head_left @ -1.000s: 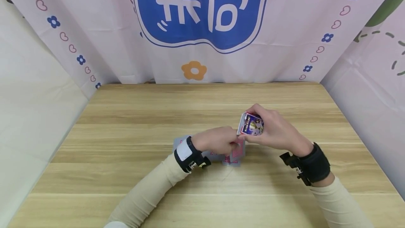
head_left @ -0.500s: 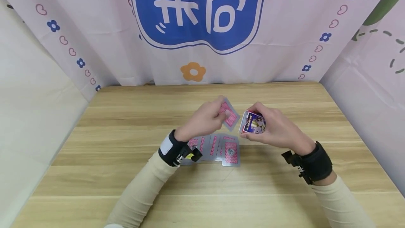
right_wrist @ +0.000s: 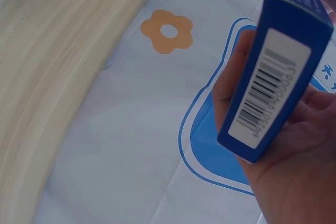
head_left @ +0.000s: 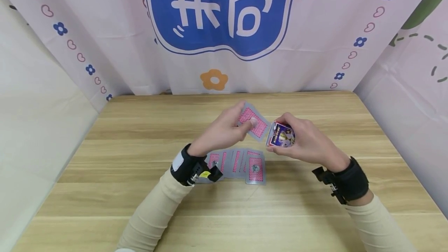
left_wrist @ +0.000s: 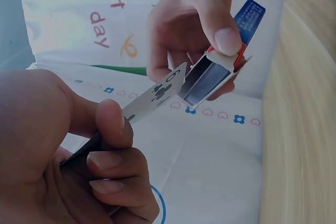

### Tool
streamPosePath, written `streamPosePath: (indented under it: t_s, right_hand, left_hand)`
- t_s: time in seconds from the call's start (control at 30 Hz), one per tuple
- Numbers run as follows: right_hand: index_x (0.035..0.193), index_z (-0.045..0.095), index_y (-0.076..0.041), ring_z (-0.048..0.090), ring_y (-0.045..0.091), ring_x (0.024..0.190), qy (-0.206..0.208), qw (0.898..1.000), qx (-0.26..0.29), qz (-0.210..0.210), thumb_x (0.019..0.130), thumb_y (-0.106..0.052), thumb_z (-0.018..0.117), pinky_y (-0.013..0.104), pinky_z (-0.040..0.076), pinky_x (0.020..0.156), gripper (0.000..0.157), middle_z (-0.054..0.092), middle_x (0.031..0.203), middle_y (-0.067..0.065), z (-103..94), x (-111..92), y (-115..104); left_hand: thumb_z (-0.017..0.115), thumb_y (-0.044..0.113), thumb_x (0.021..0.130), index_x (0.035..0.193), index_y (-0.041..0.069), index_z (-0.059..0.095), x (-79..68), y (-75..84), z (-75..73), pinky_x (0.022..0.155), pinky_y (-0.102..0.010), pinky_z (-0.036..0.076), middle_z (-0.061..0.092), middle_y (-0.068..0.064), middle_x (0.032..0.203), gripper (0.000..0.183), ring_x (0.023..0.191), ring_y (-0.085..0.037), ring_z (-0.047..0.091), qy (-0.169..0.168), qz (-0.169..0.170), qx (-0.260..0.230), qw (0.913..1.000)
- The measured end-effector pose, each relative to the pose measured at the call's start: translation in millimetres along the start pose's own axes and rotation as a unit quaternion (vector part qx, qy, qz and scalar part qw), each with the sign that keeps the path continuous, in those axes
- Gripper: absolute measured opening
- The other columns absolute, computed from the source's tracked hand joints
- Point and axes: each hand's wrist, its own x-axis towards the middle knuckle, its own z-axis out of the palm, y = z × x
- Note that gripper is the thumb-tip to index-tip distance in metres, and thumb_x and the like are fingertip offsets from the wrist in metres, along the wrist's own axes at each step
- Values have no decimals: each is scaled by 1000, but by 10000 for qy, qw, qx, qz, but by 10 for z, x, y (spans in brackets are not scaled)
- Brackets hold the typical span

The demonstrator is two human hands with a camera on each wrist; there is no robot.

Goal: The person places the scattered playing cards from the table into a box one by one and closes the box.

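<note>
My left hand (head_left: 222,129) pinches a playing card (head_left: 259,130) between thumb and fingers, its pink patterned back up in the head view. In the left wrist view the card's face (left_wrist: 160,94) shows a six of clubs. My right hand (head_left: 309,139) grips a small card box (head_left: 282,136) with a purple picture on its front. The box's opening faces left, with cards inside, and the card's corner is right at it. Seen from the right wrist, the box (right_wrist: 278,77) is blue with a white barcode label. Below the hands, several face-down cards (head_left: 256,170) lie overlapping in a row.
The wooden table (head_left: 280,224) carries the card row near its middle, partly hidden by my left wrist. A white curtain (head_left: 315,49) with a blue emblem hangs behind the table's far edge, and pale cloth (head_left: 38,112) stands at the sides.
My left hand has moved from over the card row, up and left, with a card in its fingers, then slightly further up. The right hand with the box stays nearly still. More of the row shows.
</note>
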Motion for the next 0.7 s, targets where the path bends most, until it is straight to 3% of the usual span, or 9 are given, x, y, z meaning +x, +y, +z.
streamPosePath:
  t_s: [0.2,0.5,0.7]
  right_hand:
    - [110,48,-17,57,6,71,-47,9999,97,-18,70,-48,77,23,53,53,58,60,89,-3,20,9,-15]
    - [107,49,-15,53,6,55,314,9992,-169,171,69,-51,77,24,48,40,60,61,77,-3,23,3,-31]
    - [105,50,-14,53,5,57,411,9989,-233,-24,68,-49,79,24,48,42,59,60,77,-3,36,13,-41]
  left_hand:
    - [50,17,99,113,11,44,13,16,67,50,-28,43,57,-7,81,16,56,-18,51,43,47,-71,10000]
    - [51,18,99,115,5,41,50,-23,284,37,-23,31,39,-3,58,23,41,-14,39,802,323,342,9957]
    - [52,19,98,105,6,40,52,-32,416,36,-21,32,42,0,59,19,41,-10,41,717,388,564,9951]
